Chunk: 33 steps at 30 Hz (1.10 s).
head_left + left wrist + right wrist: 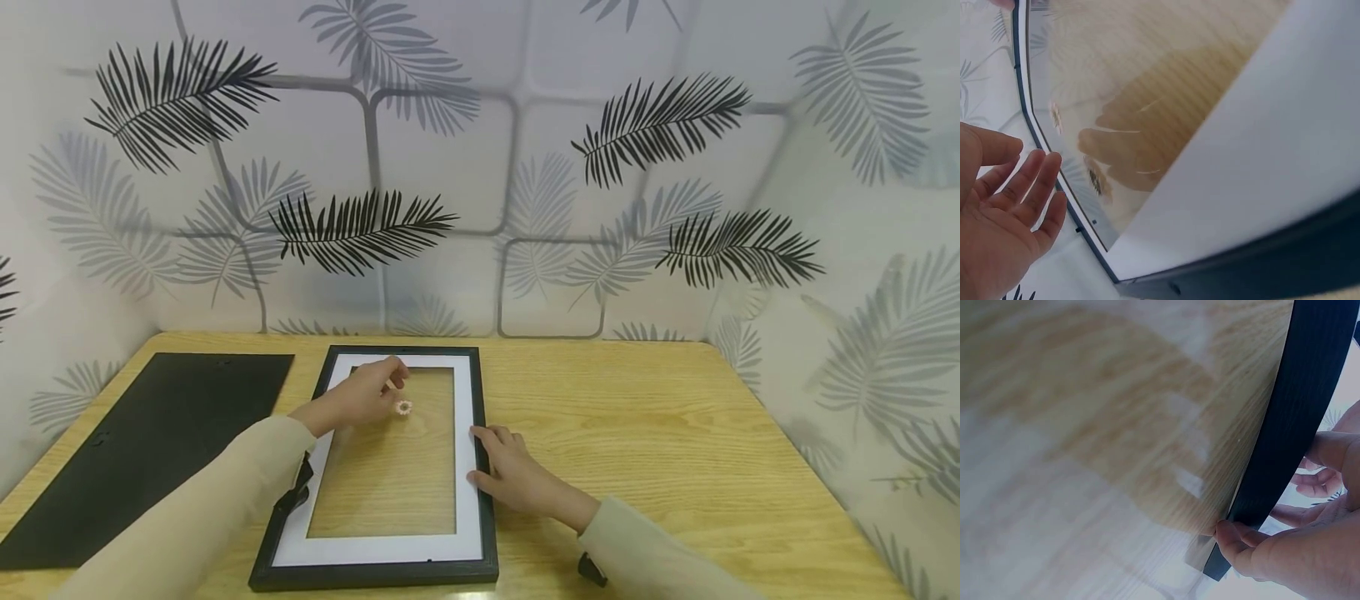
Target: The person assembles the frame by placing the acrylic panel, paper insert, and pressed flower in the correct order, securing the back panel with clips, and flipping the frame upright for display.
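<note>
A black picture frame (pixel 491 533) with a white mat (pixel 375 550) and a see-through pane lies on the wooden table. My left hand (pixel 372 392) hovers over the upper part of the pane, its fingers loosely bent and spread, as the left wrist view confirms. A small pale flower (pixel 403 407) with a dark centre shows just below the left fingertips; in the left wrist view a flower (pixel 1095 179) appears at the pane, past the fingers. At the frame's right side, my right hand (pixel 517 471) grips the black edge, two fingertips reaching over onto its inner border.
A black backing board (pixel 150 442) lies flat on the left of the table (pixel 637 433). Walls patterned with feathery leaves (pixel 360 229) rise behind and at both sides. The left forearm crosses over the board and the frame's left side.
</note>
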Motion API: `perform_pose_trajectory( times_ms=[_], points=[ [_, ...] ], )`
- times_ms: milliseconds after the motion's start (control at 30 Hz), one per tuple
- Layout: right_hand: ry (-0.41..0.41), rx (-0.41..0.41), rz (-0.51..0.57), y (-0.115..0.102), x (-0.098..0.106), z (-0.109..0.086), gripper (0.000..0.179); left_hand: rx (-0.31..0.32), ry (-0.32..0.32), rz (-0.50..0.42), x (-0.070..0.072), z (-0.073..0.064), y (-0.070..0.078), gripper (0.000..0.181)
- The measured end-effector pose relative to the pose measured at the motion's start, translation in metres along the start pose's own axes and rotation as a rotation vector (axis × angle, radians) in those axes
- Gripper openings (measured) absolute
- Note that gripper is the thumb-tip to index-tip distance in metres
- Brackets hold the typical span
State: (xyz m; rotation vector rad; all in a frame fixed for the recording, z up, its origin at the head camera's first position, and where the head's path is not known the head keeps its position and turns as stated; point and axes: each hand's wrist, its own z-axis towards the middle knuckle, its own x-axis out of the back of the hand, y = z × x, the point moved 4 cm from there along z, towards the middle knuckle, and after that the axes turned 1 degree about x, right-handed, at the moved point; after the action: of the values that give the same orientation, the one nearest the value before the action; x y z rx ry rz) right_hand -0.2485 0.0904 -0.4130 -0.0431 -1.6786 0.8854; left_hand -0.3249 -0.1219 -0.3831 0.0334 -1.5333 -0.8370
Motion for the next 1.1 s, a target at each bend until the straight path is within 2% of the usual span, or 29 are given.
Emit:
perform_pose_trajectory(
  times_ms=[300,633,833,1100],
  points=[
    [-0.003,-0.005,0.002,0.000,0.000,0.000,0.057,-0.009,0.000,0.041,0.009,-0.011,-0.007,0.026],
    [-0.002,0.011,-0.003,0.001,-0.001,0.000,0.057,0.012,0.078,0.152,0.031,-0.035,-0.021,0.025],
    [-0.002,0.013,-0.005,0.001,-0.001,0.000,0.057,0.072,0.152,0.281,0.045,-0.052,-0.040,0.027],
    [-0.001,0.013,-0.001,0.002,-0.001,0.000,0.057,0.175,0.194,0.342,0.068,-0.078,-0.070,0.031]
  ],
)
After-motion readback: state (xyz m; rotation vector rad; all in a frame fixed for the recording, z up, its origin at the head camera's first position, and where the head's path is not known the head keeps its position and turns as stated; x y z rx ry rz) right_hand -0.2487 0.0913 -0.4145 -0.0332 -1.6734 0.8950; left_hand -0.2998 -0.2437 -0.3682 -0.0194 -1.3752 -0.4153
